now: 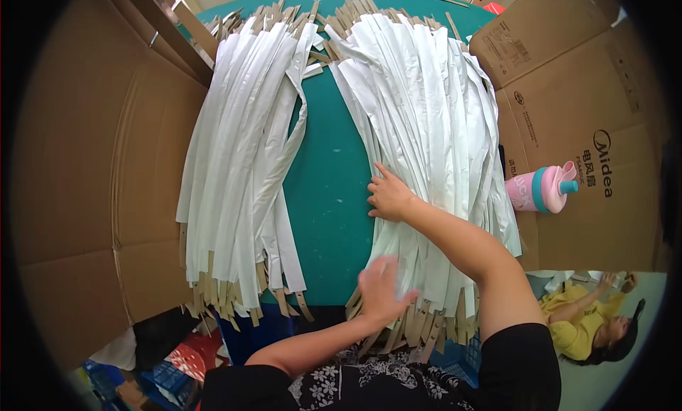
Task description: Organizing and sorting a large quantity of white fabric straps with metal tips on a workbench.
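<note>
Two thick bundles of long tan strips wrapped in white film lie lengthwise on a green table (323, 191): a left bundle (238, 148) and a right bundle (419, 105). Their bare tan ends stick out at the far and near sides. My right hand (391, 194) rests on the left edge of the right bundle, fingers apart and partly curled over the edge strips. Nearer me, my left hand (386, 291) hovers or lies over the bundle's lower end, blurred by motion, with thumb and fingers spread. I see nothing held in it.
Cardboard walls stand at the left (78, 169) and right (582, 127). A pink bottle with a teal band (538, 190) is beside the right bundle. Blue crates (170, 375) sit low at the left. At lower right is a person in a yellow shirt (579, 326).
</note>
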{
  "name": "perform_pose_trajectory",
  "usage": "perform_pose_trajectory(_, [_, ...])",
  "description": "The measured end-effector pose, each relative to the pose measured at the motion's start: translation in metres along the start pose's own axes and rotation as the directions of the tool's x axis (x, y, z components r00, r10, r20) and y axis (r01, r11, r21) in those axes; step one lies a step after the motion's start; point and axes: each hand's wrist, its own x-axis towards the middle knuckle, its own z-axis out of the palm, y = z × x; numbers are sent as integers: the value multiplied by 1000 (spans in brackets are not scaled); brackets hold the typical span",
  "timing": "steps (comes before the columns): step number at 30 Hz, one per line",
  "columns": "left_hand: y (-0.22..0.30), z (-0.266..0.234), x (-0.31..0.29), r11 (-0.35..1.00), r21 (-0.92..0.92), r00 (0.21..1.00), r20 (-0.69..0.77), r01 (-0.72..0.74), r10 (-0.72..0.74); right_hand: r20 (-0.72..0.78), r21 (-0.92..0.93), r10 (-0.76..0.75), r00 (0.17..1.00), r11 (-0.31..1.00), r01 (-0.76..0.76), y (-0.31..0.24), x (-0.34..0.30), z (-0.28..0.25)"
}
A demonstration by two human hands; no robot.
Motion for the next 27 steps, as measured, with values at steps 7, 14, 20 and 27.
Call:
perform_pose_trajectory(7, [11, 93, -61, 919, 89, 919, 52, 385, -390, 3, 178, 24, 1000, 984, -24, 2, 6, -12])
perform_pose_trajectory(14, [-47, -7, -19, 894, -222, 789, 582, 389, -199, -132, 307, 62, 989, 952, -19, 4, 15, 13])
perform_pose_trajectory(20, [-112, -139, 49, 995, 87, 891, -453, 55, -10, -110, 137, 10, 994, 991, 6, 2, 15, 16])
perform_pose_trajectory(27, [-157, -191, 106, 807, 443, 781, -624, 391, -36, 357, 363, 141, 923, 890, -277, 14, 76, -33])
